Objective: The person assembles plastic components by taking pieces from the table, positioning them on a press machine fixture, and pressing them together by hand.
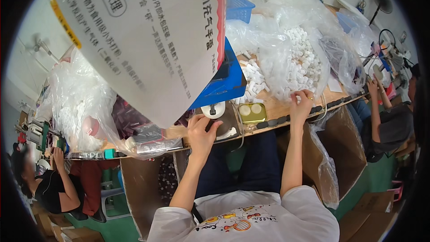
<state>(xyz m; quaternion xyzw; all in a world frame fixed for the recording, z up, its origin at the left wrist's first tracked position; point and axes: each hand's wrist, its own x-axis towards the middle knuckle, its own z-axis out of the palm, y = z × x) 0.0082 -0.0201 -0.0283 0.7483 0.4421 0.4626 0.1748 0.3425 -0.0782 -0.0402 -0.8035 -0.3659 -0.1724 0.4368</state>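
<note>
My left hand (pixel 202 131) is at the table edge, just below a white round part (pixel 213 109) on a blue machine (pixel 224 83). Its fingers are loosely bent, the thumb apart from them, and nothing shows between them. Over at the near edge of a heap of small white plastic pieces (pixel 304 49), my right hand (pixel 301 104) has its fingers pinched together on one small white plastic piece. Between the hands lies a yellow-green tin (pixel 252 113) with two pale round discs in it. A large printed sheet (pixel 148 40) hides much of the machine.
Clear plastic bags (pixel 71 94) cover the left of the table. A blue basket (pixel 239 6) stands at the back. Open cardboard boxes (pixel 345 152) flank my legs. One person (pixel 56 183) works at the left, another (pixel 389 121) at the right. A cable (pixel 242 130) loops over the edge.
</note>
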